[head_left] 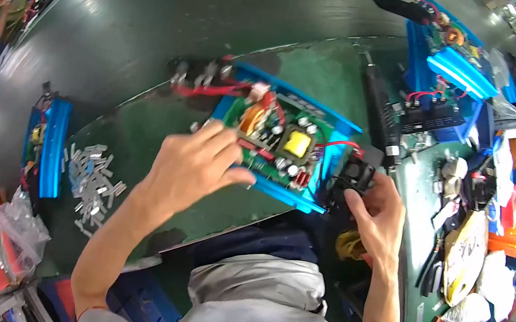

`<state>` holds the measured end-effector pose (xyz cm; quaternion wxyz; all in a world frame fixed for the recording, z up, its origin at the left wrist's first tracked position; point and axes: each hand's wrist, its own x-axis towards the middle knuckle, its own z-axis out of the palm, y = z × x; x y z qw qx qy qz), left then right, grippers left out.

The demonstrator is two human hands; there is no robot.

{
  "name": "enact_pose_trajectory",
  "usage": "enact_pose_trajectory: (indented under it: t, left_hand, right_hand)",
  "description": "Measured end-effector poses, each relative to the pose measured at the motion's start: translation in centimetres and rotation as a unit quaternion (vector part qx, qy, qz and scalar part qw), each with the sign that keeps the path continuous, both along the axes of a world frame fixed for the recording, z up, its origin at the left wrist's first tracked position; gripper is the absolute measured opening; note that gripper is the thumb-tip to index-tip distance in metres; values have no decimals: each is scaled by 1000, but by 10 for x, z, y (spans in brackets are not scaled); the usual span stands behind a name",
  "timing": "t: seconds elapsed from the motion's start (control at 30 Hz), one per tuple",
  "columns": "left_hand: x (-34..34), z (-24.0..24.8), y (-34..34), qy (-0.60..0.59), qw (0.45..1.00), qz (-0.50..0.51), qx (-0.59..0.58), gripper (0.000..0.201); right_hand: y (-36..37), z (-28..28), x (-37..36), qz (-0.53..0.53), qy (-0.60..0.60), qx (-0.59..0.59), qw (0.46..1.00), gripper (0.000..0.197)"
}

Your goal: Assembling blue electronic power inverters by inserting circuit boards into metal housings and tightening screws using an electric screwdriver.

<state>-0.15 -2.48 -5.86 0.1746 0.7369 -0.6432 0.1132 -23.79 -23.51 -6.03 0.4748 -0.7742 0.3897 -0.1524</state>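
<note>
In front of me lies a blue metal housing (pixel 332 133) with a green circuit board (pixel 269 137) inside, carrying a copper coil and a yellow-wrapped transformer. My left hand (pixel 192 163) is at its near left corner, fingers curled over the edge and thumb along the near side; the fingertips are partly hidden. My right hand (pixel 378 213) grips a black end panel with a small fan (pixel 356 173), thumb on its near face. Red wires link this panel to the board. At the other end, thick red cables run to a dark end piece (pixel 200 75), blurred.
Small pale metal pieces (pixel 92 183) lie heaped at the left beside another blue housing (pixel 54 149). A black electric screwdriver (pixel 380 103) lies beyond my right hand. More housings sit on a blue bin (pixel 418 72) at the far right. Bagged parts (pixel 465 256) lie at the right.
</note>
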Motion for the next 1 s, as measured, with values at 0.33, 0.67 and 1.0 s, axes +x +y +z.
enact_pose_trajectory:
  t: [0.33,0.67,1.0]
  left_hand:
    - [-60,5,-8,83,989,86,-86,26]
    - [-33,-2,-73,39,995,-51,-80,9]
    - [-15,8,-69,369,900,227,-51,16]
  right_hand:
    - [-43,58,88,160,35,-243,956,37]
    - [-59,62,89,222,69,-250,940,37]
    - [-37,-23,38,67,-41,-187,979,31]
